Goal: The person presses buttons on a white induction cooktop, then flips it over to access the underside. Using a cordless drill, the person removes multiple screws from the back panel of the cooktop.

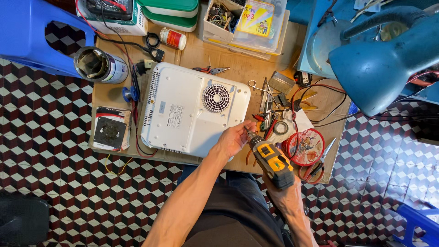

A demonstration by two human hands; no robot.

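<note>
While the right hand [287, 194] grips a yellow and black drill [271, 158], the left hand [234, 139] curls its fingers around the drill's tip at the near corner of a white cooker [183, 110]. The cooker lies upside down on the wooden surface [238, 68]. Farther off sit a red tin [305, 146] and scissors [257, 85].

Count: 1 white appliance [183, 112] flipped on the table [247, 68], 1 yellow cordless drill [273, 161], 2 hands [235, 138], 1 round red tin [305, 146], 2 stacked green-lidded boxes [171, 11], 1 red-labelled can [173, 38], 1 scissors [257, 86].
</note>
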